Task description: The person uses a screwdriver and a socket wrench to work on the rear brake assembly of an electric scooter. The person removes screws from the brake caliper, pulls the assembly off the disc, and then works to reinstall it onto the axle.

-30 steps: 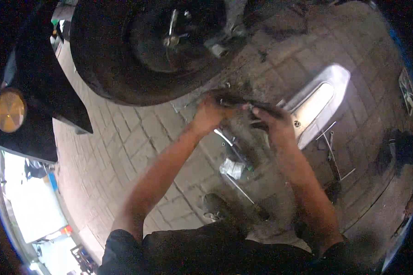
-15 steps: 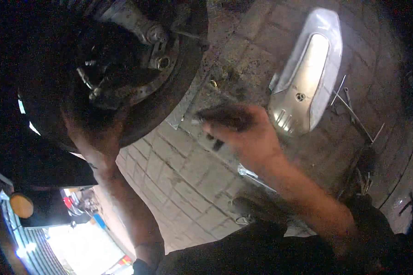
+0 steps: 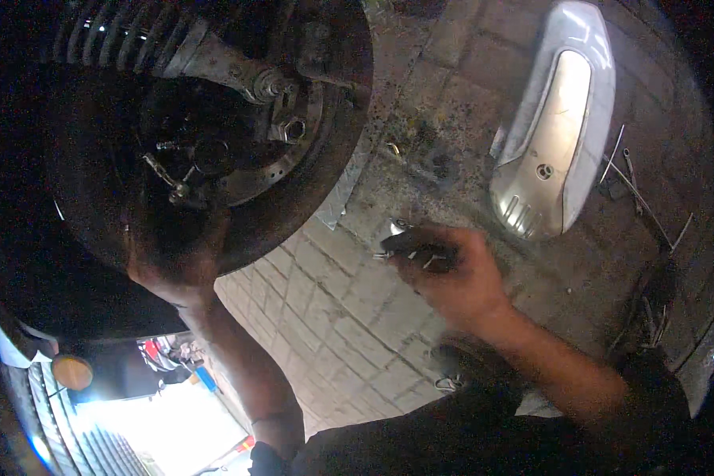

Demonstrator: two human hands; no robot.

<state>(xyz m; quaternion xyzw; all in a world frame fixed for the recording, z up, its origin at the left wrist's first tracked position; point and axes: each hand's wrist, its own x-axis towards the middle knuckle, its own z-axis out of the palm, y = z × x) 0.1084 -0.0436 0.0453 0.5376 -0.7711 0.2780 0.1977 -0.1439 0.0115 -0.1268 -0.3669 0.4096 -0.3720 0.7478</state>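
Dark object (image 3: pixel 436 254) in the right fingers (image 3: pixel 470 244)

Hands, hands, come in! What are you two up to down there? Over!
Left hand at tire, fingers lost in shadow. Right hand gripping dark part, apart from tire. Silver cover on paving, clear of both hands.

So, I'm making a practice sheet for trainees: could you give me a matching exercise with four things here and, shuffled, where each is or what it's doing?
Column one:
1. left hand
2. right hand
3. silver cover
4. coil spring

Column two:
A. lying on the paving
B. at the dark tyre
C. in the picture's top left
D. holding a dark object

Pairs: 1-B; 2-D; 3-A; 4-C
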